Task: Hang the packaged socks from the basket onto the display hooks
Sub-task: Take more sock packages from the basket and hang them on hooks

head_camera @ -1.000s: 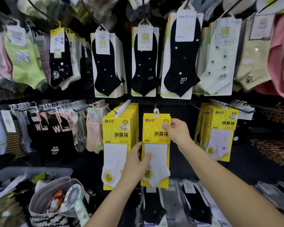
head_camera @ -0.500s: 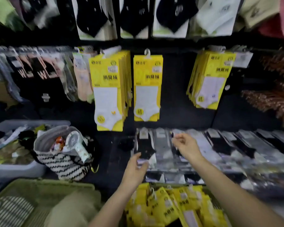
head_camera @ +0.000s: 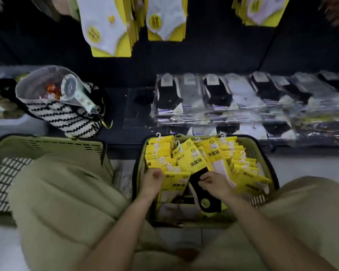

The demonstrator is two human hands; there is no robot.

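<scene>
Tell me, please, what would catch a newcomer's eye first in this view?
The green basket at lower centre, between the person's knees and packed with bright yellow sock packs, draws the eye first. Both hands are in it: the left hand is against the packs and the right hand pinches a black sock pack. On the shelf to the left lies a striped bag with a white fan poking out.

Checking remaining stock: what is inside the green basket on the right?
Yellow sock packs with white hooks fill the green basket; one shows a black sock. Left hand and right hand reach in. Its floor is covered.
</scene>
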